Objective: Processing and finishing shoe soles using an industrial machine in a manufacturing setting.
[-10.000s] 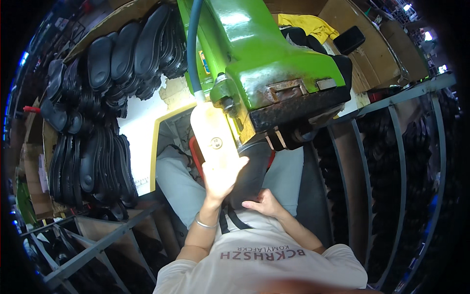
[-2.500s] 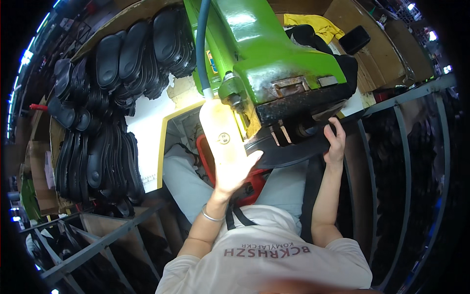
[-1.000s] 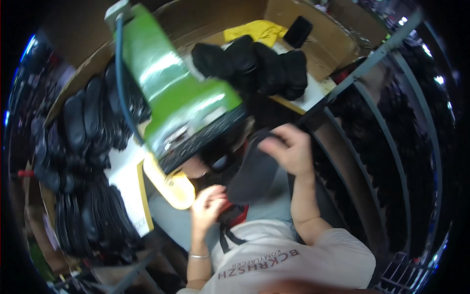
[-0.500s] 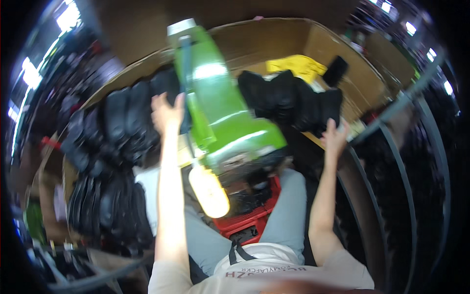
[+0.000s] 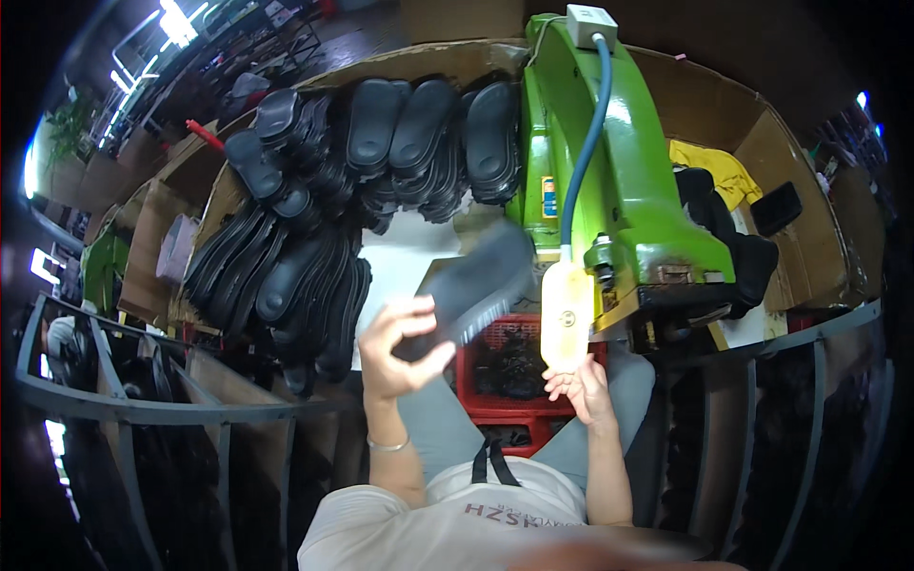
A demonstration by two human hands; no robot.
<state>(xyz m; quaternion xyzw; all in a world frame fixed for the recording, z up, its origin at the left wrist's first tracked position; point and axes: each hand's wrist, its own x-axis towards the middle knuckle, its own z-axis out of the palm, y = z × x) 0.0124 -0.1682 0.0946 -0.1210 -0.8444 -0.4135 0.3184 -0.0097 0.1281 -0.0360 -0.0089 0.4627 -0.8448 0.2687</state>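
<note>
My left hand [image 5: 395,347] grips one end of a black shoe sole [image 5: 481,281] between fingers and thumb. The sole is smeared by motion and slants up to the right, with a pale ribbed edge. My right hand [image 5: 583,390] has its fingers loosely bent and apart, just below a glowing yellow lamp head [image 5: 567,319]; whether they touch is unclear. This lamp hangs from a blue flexible tube [image 5: 590,143] on a green machine [image 5: 633,162]. Stacks of black soles [image 5: 419,124] stand left of the machine, and more soles [image 5: 295,285] lean nearer to me.
Between my knees sits a red crate [image 5: 466,376] with dark pieces in it. Cardboard walls [image 5: 800,181] surround the work surface. A yellow cloth [image 5: 719,171] and a black phone-like slab [image 5: 776,209] lie at the right. Grey metal rails [image 5: 190,411] run along both sides.
The view has swung left, so the machine appears farther right. My left hand, earlier empty beside the stacked soles, now holds one. My right hand has come from the right-hand pile to below the lamp.
</note>
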